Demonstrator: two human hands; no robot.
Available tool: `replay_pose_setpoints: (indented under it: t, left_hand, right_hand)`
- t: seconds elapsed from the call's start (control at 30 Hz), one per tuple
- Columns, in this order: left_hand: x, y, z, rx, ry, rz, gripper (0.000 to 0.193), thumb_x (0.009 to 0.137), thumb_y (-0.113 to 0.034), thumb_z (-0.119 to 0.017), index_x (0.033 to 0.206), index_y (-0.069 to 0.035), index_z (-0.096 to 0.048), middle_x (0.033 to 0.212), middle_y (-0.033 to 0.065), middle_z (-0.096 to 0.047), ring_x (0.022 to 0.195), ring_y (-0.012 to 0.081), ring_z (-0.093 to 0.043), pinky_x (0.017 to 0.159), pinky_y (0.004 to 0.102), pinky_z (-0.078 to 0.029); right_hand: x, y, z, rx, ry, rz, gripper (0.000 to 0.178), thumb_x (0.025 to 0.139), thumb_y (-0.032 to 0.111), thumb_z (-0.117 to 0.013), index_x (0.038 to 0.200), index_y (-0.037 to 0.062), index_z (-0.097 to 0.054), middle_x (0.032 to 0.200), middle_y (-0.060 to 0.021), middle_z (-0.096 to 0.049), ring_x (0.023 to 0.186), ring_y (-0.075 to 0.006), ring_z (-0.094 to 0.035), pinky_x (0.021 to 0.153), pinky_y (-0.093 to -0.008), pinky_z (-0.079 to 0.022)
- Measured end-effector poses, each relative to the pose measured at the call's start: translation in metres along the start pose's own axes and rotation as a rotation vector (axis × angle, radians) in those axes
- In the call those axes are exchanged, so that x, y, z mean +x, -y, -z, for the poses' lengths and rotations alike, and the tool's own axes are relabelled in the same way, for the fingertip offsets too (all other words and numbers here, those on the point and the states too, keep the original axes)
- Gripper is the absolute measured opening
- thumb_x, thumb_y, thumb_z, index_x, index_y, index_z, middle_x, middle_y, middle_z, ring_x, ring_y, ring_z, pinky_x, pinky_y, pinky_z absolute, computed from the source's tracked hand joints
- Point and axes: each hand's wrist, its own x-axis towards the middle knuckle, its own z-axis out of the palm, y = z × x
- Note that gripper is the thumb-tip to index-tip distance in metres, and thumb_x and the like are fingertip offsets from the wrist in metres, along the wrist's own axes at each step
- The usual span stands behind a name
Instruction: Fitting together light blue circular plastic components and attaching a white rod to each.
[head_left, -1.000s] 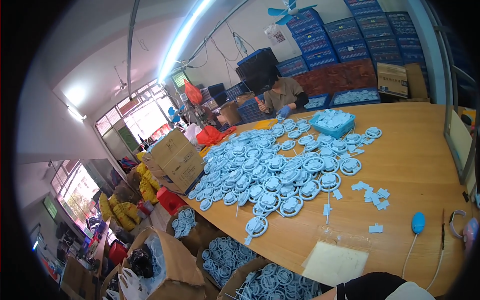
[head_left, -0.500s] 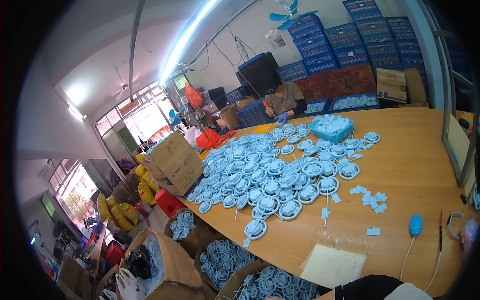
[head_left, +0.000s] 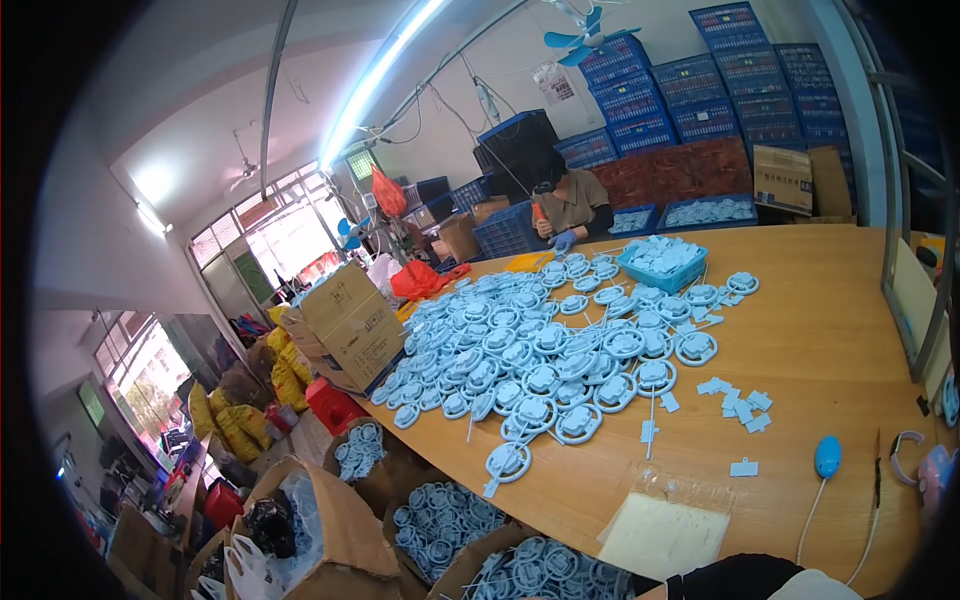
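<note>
Neither of my hands shows; only a black and white part of my clothing (head_left: pixel 745 575) and a sliver of bare arm come in at the lower edge. Nearest to it lies a pale sheet (head_left: pixel 668 533) on the table. Beyond it spreads a large heap of light-blue round plastic parts (head_left: pixel 540 378), some with thin sticks. Several flat light-blue plates (head_left: pixel 740 405) lie to the right of the heap, and a single plate (head_left: pixel 744 467) lies closer. A light-blue basket (head_left: pixel 662 272) full of flat pieces stands at the heap's far side.
Across the wooden table (head_left: pixel 820 330) a co-worker (head_left: pixel 578 200) wears a blue glove and holds an orange-handled tool. A blue oval device (head_left: pixel 827 456) with a cord lies at right. Cardboard boxes of blue parts (head_left: pixel 445 525) stand below the table's left edge. Blue crates (head_left: pixel 745 110) are stacked behind.
The view has shifted slightly, so the scene sits a little differently in the picture. The co-worker's hands have moved a little; the heap looks the same.
</note>
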Motion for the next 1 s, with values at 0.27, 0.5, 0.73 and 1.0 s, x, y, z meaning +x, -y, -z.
replay_pose_setpoints:
  t: [0.27,0.5,0.73,1.0]
  left_hand:
    - [-0.004,0.002,0.009,-0.009,-0.071,0.057,0.042,0.081,-0.007,-0.056,0.118,0.006,-0.041,0.107,0.0136,-0.051,0.090,0.0173,-0.052,0.072,0.0262,-0.045]
    - [-0.009,-0.008,-0.001,-0.090,-0.148,-0.055,0.050,0.075,-0.003,-0.061,0.119,0.007,-0.038,0.113,0.0150,-0.046,0.097,0.0200,-0.049,0.078,0.0282,-0.045]
    - [0.012,0.003,0.006,-0.116,-0.053,-0.141,0.058,0.064,-0.004,-0.068,0.116,0.002,-0.043,0.123,0.0153,-0.042,0.112,0.0220,-0.040,0.094,0.0340,-0.032]
    - [-0.006,-0.015,0.009,-0.183,-0.068,-0.094,0.057,0.065,0.008,-0.064,0.116,-0.001,-0.041,0.126,0.0112,-0.036,0.108,0.0177,-0.043,0.080,0.0247,-0.042]
  right_hand:
    - [-0.002,0.010,0.000,0.109,0.048,0.039,0.034,0.072,0.013,-0.057,0.104,0.0021,-0.055,0.108,-0.0178,-0.048,0.100,-0.0317,-0.047,0.084,-0.0369,-0.039]
    - [-0.002,0.003,0.000,0.110,0.045,-0.025,0.032,0.074,0.010,-0.056,0.105,0.0022,-0.055,0.116,-0.0187,-0.044,0.107,-0.0322,-0.044,0.089,-0.0364,-0.037]
    - [0.017,0.007,0.022,0.142,0.070,-0.025,0.027,0.071,0.006,-0.059,0.098,0.0023,-0.059,0.108,-0.0138,-0.053,0.101,-0.0299,-0.049,0.085,-0.0346,-0.041]
    - [0.021,0.015,0.018,0.116,0.140,0.004,0.023,0.064,0.004,-0.066,0.086,0.0026,-0.060,0.104,-0.0089,-0.058,0.092,-0.0263,-0.052,0.080,-0.0338,-0.041]
